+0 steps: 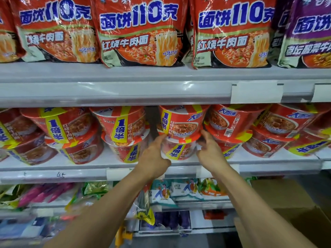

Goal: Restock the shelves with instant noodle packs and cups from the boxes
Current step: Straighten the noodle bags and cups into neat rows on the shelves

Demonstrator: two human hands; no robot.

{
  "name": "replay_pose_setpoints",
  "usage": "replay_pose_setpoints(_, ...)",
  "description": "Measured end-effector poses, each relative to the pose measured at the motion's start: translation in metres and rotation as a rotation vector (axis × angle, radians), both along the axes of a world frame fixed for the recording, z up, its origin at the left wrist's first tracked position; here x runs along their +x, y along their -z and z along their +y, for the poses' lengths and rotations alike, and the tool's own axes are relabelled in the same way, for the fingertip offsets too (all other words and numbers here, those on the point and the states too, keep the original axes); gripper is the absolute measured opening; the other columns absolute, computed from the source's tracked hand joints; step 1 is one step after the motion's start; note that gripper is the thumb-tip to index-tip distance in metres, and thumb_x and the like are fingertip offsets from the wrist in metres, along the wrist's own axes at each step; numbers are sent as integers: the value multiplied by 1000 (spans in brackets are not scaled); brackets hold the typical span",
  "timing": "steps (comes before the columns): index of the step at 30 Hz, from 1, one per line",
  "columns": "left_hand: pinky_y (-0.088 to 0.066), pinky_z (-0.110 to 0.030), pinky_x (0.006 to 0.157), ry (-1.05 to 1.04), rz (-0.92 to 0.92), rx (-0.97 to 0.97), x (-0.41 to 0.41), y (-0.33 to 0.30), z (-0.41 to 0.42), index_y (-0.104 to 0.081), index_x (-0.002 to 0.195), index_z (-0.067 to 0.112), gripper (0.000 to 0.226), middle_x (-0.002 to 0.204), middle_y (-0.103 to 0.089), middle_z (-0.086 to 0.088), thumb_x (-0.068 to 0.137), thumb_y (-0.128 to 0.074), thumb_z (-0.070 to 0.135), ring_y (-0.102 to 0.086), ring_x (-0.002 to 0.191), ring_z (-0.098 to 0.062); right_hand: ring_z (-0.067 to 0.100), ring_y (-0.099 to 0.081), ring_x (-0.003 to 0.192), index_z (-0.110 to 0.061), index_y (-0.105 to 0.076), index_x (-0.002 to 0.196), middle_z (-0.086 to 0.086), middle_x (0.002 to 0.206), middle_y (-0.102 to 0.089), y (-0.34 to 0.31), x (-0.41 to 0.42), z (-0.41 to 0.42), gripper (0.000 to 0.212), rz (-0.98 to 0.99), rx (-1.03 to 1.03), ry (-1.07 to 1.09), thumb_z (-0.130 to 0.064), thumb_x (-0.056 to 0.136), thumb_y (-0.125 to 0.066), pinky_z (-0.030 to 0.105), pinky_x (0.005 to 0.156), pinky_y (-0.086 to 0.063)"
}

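- Head view: both hands flank the lower noodle bowl (179,149) on the middle shelf (53,173); left hand (154,158) and right hand (209,151) press its sides, fingers lightly curled.
- Risk: the upper bowl (180,122) stacked above could topple if the lower one is jolted.

Head view faces the shelves (161,90) closely.

Grey store shelving (125,90) with blank price tags (257,93) fills the view.
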State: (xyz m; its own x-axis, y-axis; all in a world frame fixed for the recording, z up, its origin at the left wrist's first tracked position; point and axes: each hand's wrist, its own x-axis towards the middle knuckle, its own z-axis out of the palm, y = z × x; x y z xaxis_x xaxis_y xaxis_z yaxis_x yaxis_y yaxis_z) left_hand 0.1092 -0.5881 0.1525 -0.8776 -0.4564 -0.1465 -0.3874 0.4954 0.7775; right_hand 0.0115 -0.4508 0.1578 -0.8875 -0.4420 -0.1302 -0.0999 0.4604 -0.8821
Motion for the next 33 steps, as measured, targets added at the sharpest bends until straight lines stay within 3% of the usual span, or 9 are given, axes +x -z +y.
replay_pose_setpoints(5, -43, -47, 104, -67, 10, 65, -10, 0, -12, -16, 149, 35, 94, 150, -33, -1, 78, -64, -4, -34, 137, -28, 20, -35, 137, -31, -26, 147, 1, 147, -38, 2, 8, -2, 74, 55, 47, -7, 5, 88, -51, 44, 112, -34)
replay_pose_setpoints(9, -43, -49, 104, -47, 42, 133, -16, 2, -17, -16, 149, 36, 91, 152, -33, -2, 80, -60, -5, -34, 139, -28, 21, -35, 137, -30, -21, 149, 1, 148, -38, 1, 10, -3, 77, 44, 60, 7, 7, 88, -51, 37, 111, -33)
replay_pose_setpoints(15, -39, -49, 108, -52, 43, 135, -12, 5, -18, -18, 149, 34, 91, 150, -37, -2, 80, -62, -5, -36, 138, -26, 21, -40, 133, -27, -23, 149, 1, 144, -43, -7, 13, -5, 77, 15, 34, -5, 10, 87, -50, 33, 104, -37)
replay_pose_setpoints(24, -41, -47, 107, -37, 18, 73, -4, 4, -14, -11, 150, 36, 97, 155, -24, 0, 79, -64, -5, -28, 142, -25, 21, -32, 139, -28, -18, 151, 0, 152, -32, -7, 17, -8, 78, 36, -1, -17, 7, 89, -51, 37, 108, -34)
replay_pose_setpoints(28, -36, -40, 111, -41, 127, -40, 3, -7, -3, -13, 150, 28, 92, 153, -30, 3, 81, -66, -1, -31, 140, -21, 20, -29, 141, -25, -19, 151, 0, 153, -29, -6, 20, -11, 80, 154, -52, 69, -2, 87, -60, 45, 114, -31)
replay_pose_setpoints(33, -37, -39, 107, -55, 257, 142, -11, -23, -9, -13, 150, 26, 91, 147, -40, 1, 82, -65, -4, -41, 134, -18, 22, -39, 135, -27, -20, 147, 1, 146, -40, -18, 9, -22, 81, 124, -97, 107, -3, 83, -64, 51, 109, -37)
